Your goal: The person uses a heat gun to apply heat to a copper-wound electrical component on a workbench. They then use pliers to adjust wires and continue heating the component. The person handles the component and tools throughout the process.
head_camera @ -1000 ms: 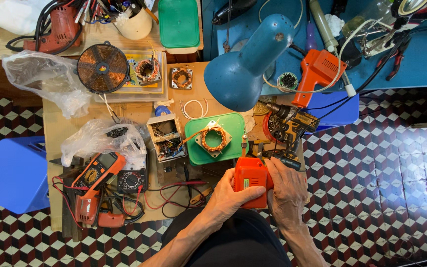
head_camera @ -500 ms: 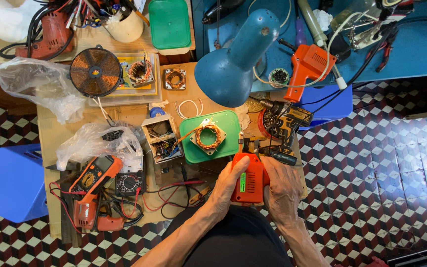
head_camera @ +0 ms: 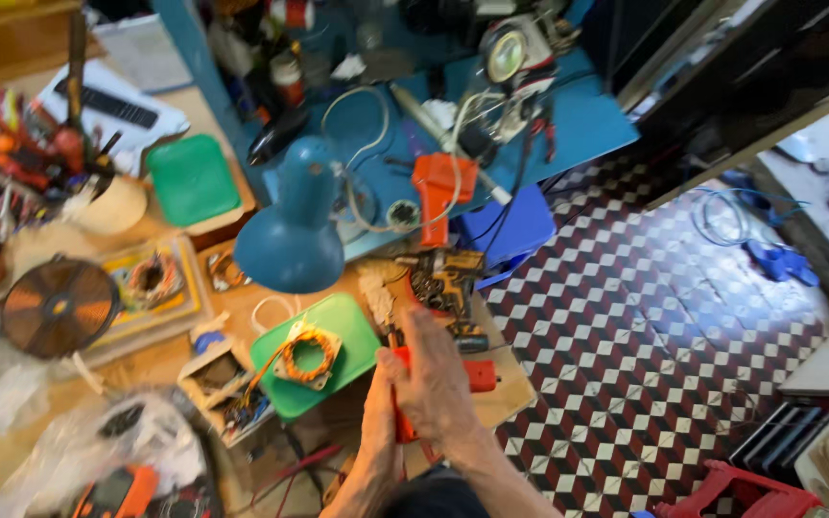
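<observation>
Both my hands hold an orange power-tool housing (head_camera: pixel 480 376) over the near right corner of the wooden workbench (head_camera: pixel 146 364). My right hand (head_camera: pixel 437 379) wraps over the top of it and hides most of it. My left hand (head_camera: pixel 376 422) grips it from below on the left. Just left of the hands lies a green tray (head_camera: pixel 357 336) with a copper winding (head_camera: pixel 307 353) on it. A stripped drill body with exposed motor parts (head_camera: pixel 445 280) lies right behind the hands.
A blue desk lamp (head_camera: pixel 290 240) hangs over the bench. Behind it, a blue table (head_camera: pixel 587 120) holds an orange drill shell (head_camera: pixel 438 187), cables and tools. A round copper coil disc (head_camera: pixel 58 307), plastic bag (head_camera: pixel 69 451) and orange meter (head_camera: pixel 112 489) lie left. Checkered floor (head_camera: pixel 664 345) spreads right.
The view has swung and tilted right, bringing the floor and doorway in. The orange housing has been turned in my hands, with my right hand now over the top of it.
</observation>
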